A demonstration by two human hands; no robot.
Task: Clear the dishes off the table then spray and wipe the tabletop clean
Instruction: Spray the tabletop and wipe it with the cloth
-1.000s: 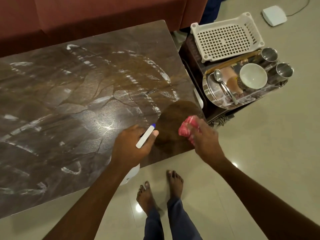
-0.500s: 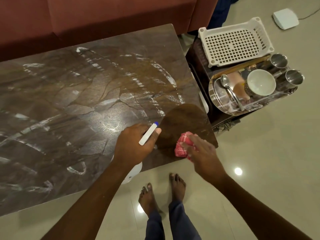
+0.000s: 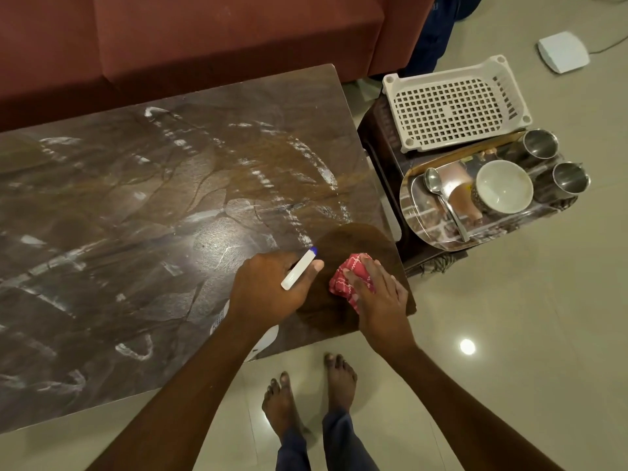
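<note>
Head view: brown marbled tabletop, white-streaked, with a darker patch under both hands.
The left hand grips the spray bottle; just right of it, the right hand, fingers flat, presses the red cloth on the patch. Beyond the right hand: steel tray of dishes, white basket. Red sofa behind; tiled floor.

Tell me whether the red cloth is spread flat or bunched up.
Bunched up: the red cloth sits crumpled in a wad, folds showing, under the right hand pressing it on the tabletop.
</note>
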